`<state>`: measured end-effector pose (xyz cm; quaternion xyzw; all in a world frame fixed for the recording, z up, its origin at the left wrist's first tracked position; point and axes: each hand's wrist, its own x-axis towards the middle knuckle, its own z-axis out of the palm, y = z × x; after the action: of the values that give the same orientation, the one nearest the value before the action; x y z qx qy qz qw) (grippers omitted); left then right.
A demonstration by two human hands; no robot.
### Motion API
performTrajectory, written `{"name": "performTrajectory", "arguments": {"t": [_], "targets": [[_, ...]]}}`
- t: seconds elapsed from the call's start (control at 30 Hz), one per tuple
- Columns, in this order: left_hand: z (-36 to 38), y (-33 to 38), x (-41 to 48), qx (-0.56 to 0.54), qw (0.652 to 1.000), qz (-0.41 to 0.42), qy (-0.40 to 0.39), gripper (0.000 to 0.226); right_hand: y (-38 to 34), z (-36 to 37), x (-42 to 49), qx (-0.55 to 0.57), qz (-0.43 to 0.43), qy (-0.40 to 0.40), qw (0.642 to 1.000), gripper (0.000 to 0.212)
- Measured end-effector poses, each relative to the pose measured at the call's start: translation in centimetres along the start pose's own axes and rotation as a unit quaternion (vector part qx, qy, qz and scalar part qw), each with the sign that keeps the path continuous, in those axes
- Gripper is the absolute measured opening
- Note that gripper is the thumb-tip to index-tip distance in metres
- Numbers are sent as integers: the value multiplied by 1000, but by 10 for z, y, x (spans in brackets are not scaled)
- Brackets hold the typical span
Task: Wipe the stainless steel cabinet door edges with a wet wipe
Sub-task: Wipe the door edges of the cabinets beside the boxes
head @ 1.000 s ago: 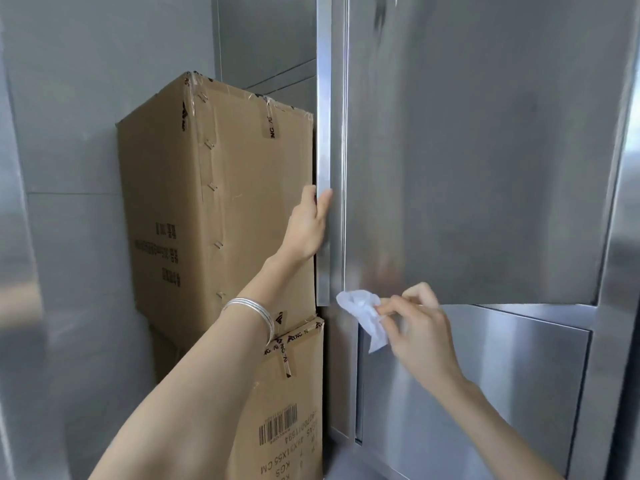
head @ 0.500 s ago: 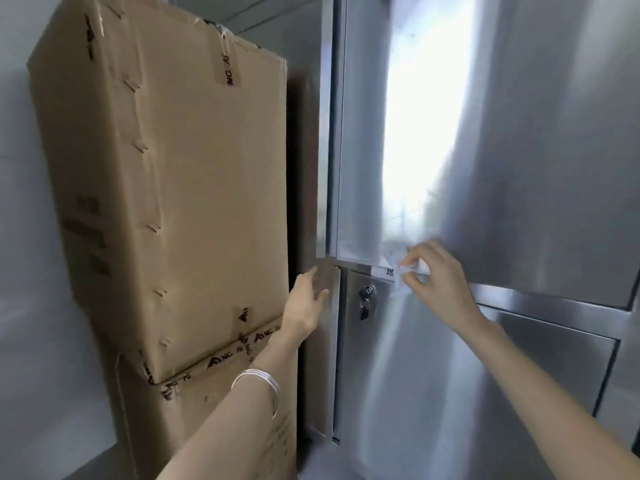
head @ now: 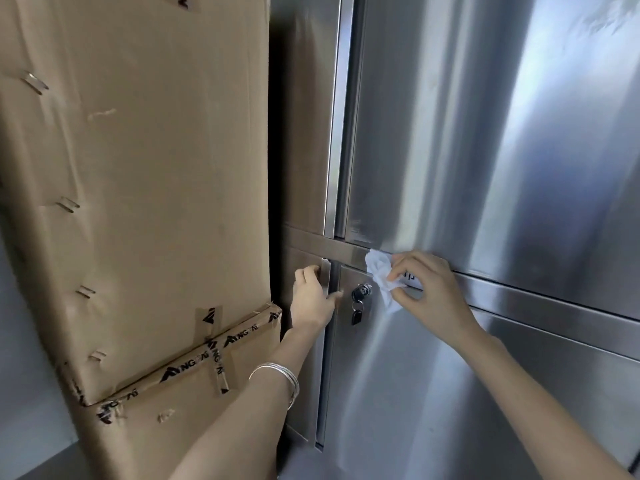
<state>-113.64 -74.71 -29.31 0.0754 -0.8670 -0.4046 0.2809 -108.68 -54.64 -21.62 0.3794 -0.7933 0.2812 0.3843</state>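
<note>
At centre frame, a wet wipe (head: 379,271) meets the door seam.
Cardboard boxes (head: 138,202) fill nine o'clock; the upper cabinet door (head: 485,133) spans twelve to three. Right hand (head: 433,292) pinches the wipe against that door's bottom edge; left hand (head: 311,301) curls round the left edge of the lower cabinet door (head: 415,393), keyed lock (head: 361,292) between them.

the small white label (head: 410,276) is mostly hidden behind the right hand (head: 429,292), its print unreadable; the tall brown cardboard box (head: 138,168) runs off the top edge.
</note>
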Motion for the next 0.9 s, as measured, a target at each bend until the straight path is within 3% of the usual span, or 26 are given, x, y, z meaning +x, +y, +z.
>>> {"name": "performTrajectory", "arguments": {"t": [0.2, 0.47, 0.6, 0.77, 0.9], "targets": [[-2, -20, 6, 8, 1000, -6, -17, 54, -13, 10, -23, 53, -4, 34, 998, 19], [0, -13, 3, 84, 996, 20, -10, 41, -24, 17, -61, 64, 46, -8, 997, 21], [-9, -19, -7, 47, 997, -4, 62, 23, -25, 10, -74, 70, 63, -12, 995, 23], [-7, -9, 0, 64, 998, -18, -14, 40, -30, 5, -87, 70, 85, -4, 994, 27], [6, -14, -1, 87, 995, -37, -21, 39, -24, 0, -86, 63, 94, -1, 994, 29]]}}
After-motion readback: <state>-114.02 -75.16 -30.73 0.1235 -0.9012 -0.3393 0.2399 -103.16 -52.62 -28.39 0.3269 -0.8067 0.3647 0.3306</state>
